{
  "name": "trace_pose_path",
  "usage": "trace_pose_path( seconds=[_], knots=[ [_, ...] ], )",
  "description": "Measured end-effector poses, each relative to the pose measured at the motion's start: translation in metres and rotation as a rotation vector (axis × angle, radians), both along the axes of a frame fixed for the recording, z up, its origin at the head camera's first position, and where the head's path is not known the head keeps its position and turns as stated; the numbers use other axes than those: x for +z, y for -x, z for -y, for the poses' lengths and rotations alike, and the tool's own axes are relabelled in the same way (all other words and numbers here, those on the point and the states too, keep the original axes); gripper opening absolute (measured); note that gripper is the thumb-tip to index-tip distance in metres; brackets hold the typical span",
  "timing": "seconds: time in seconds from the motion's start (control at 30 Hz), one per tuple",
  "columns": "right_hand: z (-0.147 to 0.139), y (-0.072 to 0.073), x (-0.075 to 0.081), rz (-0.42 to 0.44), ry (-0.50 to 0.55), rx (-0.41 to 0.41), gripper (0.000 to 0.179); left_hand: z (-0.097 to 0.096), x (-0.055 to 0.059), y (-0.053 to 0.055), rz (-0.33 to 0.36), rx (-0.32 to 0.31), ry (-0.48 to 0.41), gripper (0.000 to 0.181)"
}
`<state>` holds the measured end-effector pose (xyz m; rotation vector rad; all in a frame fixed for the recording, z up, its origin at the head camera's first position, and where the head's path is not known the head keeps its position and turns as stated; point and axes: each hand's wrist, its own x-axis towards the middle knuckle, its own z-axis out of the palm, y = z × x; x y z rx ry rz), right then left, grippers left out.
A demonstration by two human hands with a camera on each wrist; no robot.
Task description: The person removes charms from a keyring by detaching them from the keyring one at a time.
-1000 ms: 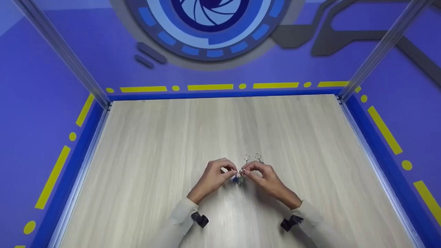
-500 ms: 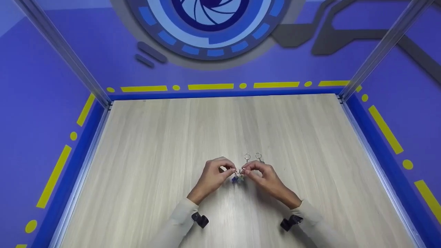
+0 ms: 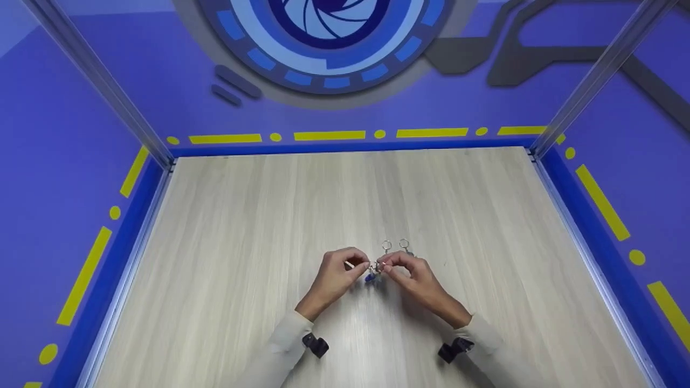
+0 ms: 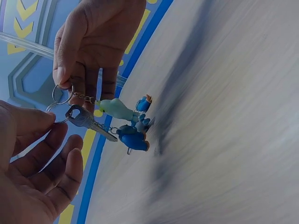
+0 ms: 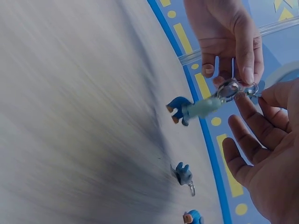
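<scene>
Just above the table, both hands come together fingertip to fingertip. My left hand (image 3: 338, 272) pinches a split key ring (image 4: 57, 113) carrying a blue figurine charm (image 4: 132, 137). My right hand (image 3: 412, 275) pinches another ring (image 4: 62, 94), whose short chain leads to a pale green figurine charm (image 4: 117, 109). A silver key (image 4: 86, 120) hangs where the rings meet; I cannot tell which ring bears it. In the right wrist view, the left hand (image 5: 231, 39) is at the top and the right hand (image 5: 266, 144) at lower right. The pinched edges are partly hidden by fingertips.
Two more keychains lie on the wooden table (image 3: 269, 215) beyond the right hand, their rings (image 3: 386, 245) showing. One bears a grey-blue figurine (image 5: 184, 173), the other a blue and orange one (image 5: 193, 217). Blue printed walls (image 3: 345, 121) enclose the table's back and sides.
Both hands stay almost in place, still pinching the rings. The hanging blue figurine has shifted slightly, and the fingertips have made small adjustments.
</scene>
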<state>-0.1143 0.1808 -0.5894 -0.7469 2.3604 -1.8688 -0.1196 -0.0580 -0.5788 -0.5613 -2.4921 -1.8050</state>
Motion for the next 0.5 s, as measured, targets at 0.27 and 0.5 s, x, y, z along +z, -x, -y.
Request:
trace_pose_path(
  seconds=[0.27, 0.5],
  knots=[
    [-0.0014, 0.0018, -0.0014, -0.016, -0.001, 0.000, 0.008, -0.0013, -0.0007, 0.0011, -0.009, -0.034, -0.004, 0.007],
    [-0.0019, 0.0023, 0.0004, -0.043, -0.044, 0.020, 0.007, -0.0015, 0.0022, 0.0033, -0.022, -0.051, 0.027, 0.009]
  ],
)
